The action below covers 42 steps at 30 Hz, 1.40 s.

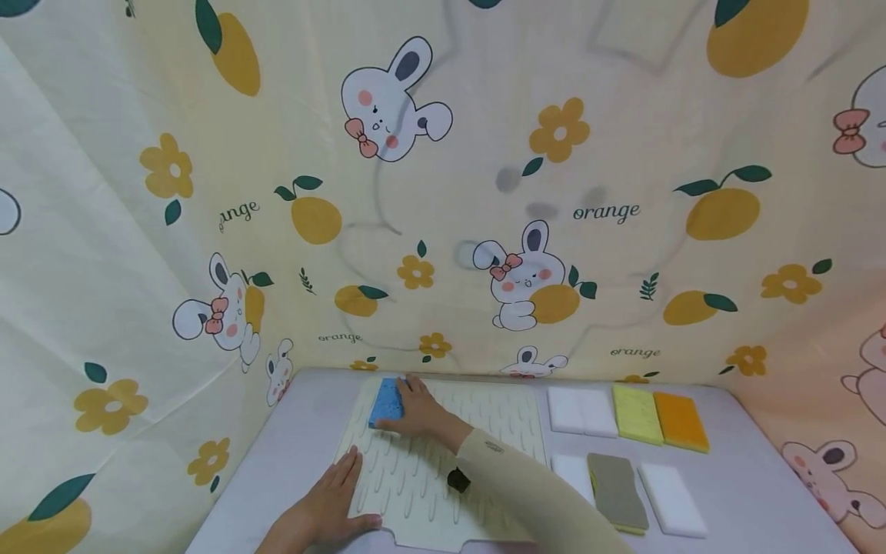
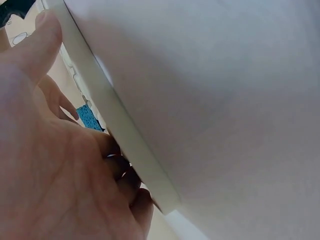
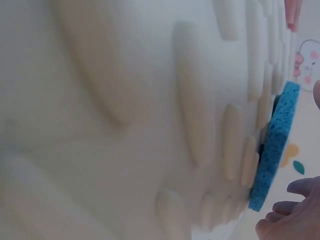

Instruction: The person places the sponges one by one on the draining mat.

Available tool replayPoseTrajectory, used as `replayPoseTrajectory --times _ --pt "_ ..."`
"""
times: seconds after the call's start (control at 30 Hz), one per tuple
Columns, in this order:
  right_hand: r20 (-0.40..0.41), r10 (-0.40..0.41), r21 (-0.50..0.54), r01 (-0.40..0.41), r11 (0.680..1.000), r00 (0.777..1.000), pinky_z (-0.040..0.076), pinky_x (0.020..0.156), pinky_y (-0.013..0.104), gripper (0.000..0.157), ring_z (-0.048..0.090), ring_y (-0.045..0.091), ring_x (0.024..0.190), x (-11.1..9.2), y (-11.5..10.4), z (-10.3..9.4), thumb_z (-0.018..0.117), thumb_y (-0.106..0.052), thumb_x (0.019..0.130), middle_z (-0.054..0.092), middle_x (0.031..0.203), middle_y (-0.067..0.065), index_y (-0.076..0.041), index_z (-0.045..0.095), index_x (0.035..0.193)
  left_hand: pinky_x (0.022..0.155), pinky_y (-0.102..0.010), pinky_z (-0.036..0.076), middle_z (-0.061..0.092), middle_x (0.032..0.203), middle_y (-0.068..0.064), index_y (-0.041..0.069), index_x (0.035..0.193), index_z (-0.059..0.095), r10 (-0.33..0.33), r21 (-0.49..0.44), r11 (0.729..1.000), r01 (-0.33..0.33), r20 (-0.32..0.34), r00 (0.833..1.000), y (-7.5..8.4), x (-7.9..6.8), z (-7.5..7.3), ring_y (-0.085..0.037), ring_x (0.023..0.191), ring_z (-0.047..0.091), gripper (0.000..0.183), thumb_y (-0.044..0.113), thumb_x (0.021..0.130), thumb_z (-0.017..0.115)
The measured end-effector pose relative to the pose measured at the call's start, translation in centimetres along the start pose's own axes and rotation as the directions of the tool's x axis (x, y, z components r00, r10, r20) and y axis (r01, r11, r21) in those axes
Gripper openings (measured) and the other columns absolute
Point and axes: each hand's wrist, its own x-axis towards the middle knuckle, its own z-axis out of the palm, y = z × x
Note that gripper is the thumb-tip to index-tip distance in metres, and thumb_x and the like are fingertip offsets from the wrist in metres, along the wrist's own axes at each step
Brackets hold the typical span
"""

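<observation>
- Clock positions per head view, person at 6.
- Blue sponge [image 1: 386,402] was on the cream mat [image 1: 508,423], near its 11 o'clock corner. Right wrist view had it edge-on against the raised ridges.
- Right grip [image 1: 418,409] was at the sponge's 3 o'clock side, thumb by its 6 o'clock end, fingers by its 12 o'clock end.
- Right grip state: released. Fingers were spread, with a gap to the sponge in right wrist view; couldn't tell whether any other part touched it.
- Left grip [image 1: 325,504] was at the mat's 8 o'clock corner, fingers extended on the 9 o'clock edge, thumb at the 6 o'clock edge. State: unclenched, braced on the mat.
- Beige sleeve [image 1: 533,492] crossed the mat toward 5 o'clock.
- Mat lay flat on the pale bench [image 1: 263,462].
- At the mat's 2 o'clock: two white pads [image 1: 565,410] side by side, then yellow pad [image 1: 637,415], then orange pad [image 1: 681,422].
- At its 4 o'clock: another white pad [image 1: 571,471] partly behind the sleeve, then grey pad [image 1: 618,492], then one more white pad [image 1: 673,500].
- Printed backdrop [image 1: 443,192] stood at 12: bunnies, oranges, flowers.
</observation>
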Motion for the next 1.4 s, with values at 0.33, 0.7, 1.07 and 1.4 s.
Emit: replayPoseTrajectory --times 0.33,0.7,1.07,1.4 --pt "-0.02 -0.062 0.011 0.062 0.998 0.998 0.032 0.117 0.051 0.109 0.017 0.033 0.153 -2.0 1.4 -0.7 0.057 -0.078 0.084 0.014 0.167 0.015 -0.008 0.021 0.16 0.119 -0.059 0.021 0.015 0.163 -0.028 -0.009 0.154 0.022 0.006 -0.021 1.0 -0.006 -0.012 1.0 -0.1 0.1 0.1 -0.042 0.15 0.017 0.115 0.073 0.084 0.06" --pt "-0.02 -0.045 0.127 0.047 0.991 0.999 0.029 0.117 0.055 0.106 0.011 0.032 0.154 -5.7 3.6 -2.0 0.063 -0.07 0.086 0.012 0.167 0.012 -0.008 0.021 0.16 0.119 -0.059 0.019 0.014 0.164 -0.025 -0.006 0.156 0.022 -0.039 -0.029 0.999 0.039 0.009 0.999 0.0 0.2 0.2 -0.041 0.151 0.016 0.118 0.076 0.081 0.061" --pt "-0.091 -0.034 0.123 0.045 0.991 0.995 0.03 0.116 0.056 0.103 0.016 0.033 0.153 -9.0 5.4 -3.6 0.062 -0.069 0.087 0.02 0.165 0.014 -0.008 0.023 0.16 0.12 -0.058 0.019 0.014 0.164 -0.024 -0.005 0.156 0.022 -0.071 -0.02 0.997 0.071 0.011 0.997 0.2 0.3 0.1 -0.04 0.152 0.016 0.119 0.076 0.079 0.062" --pt "-0.124 -0.036 0.09 0.047 0.995 0.992 0.025 0.119 0.056 0.103 0.016 0.036 0.152 -11.3 5.9 -4.6 0.062 -0.069 0.087 0.024 0.164 0.016 -0.004 0.026 0.158 0.119 -0.059 0.018 0.014 0.164 -0.027 -0.008 0.155 0.022 -0.036 -0.039 0.999 0.036 0.007 0.999 0.2 -0.1 0.1 -0.042 0.151 0.016 0.117 0.073 0.082 0.063"
